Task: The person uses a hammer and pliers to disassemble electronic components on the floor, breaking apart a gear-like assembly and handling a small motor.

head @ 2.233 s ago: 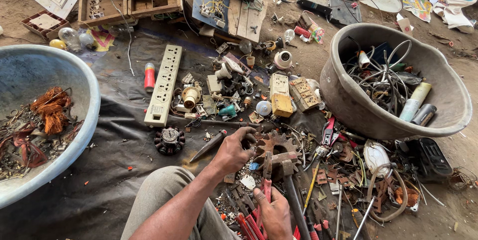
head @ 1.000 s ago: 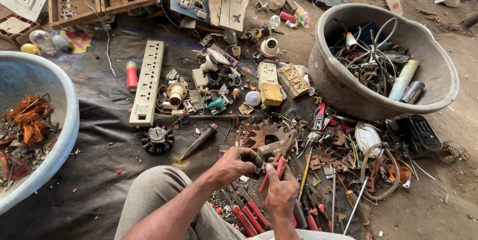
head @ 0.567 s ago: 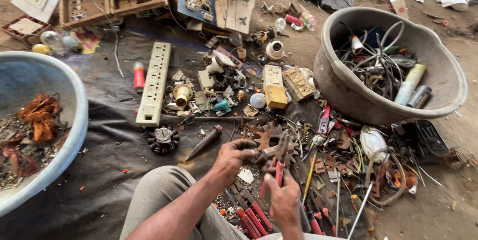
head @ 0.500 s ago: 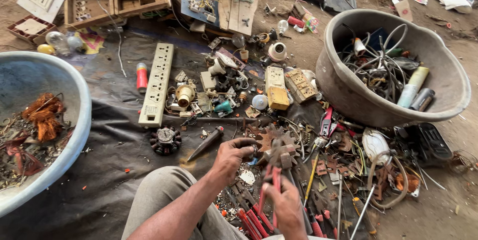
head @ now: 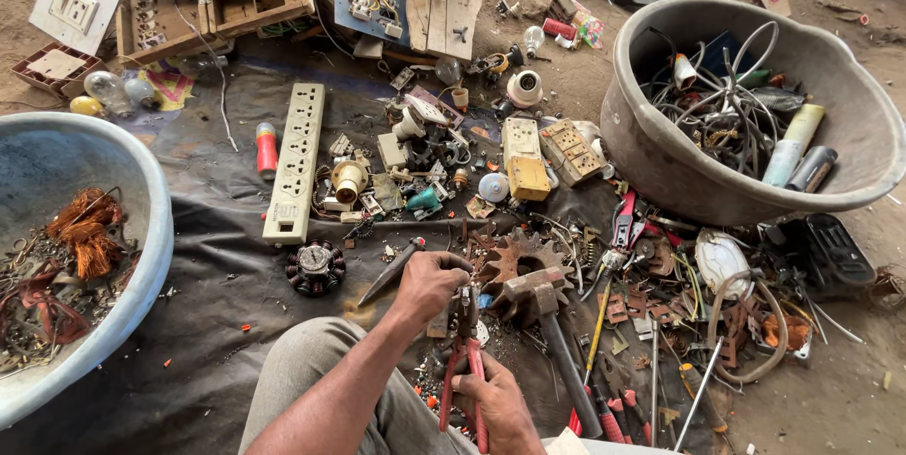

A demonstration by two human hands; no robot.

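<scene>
Though small, the red-handled steel pliers (head: pixel 464 361) look rigid and fairly heavy, best gripped by their insulated handles, where the right hand (head: pixel 497 406) is clamped around them. They stand nearly upright just above the person's knee, jaws up. The left hand (head: pixel 427 287) curls over the jaw end, fingers pinching something there (too small to tell), beside a rusty hammer (head: pixel 552 337).

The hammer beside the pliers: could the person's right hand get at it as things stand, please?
Probably not at once: the right hand is closed on the red-handled pliers. The hammer itself lies uncovered, just beside it.
</scene>
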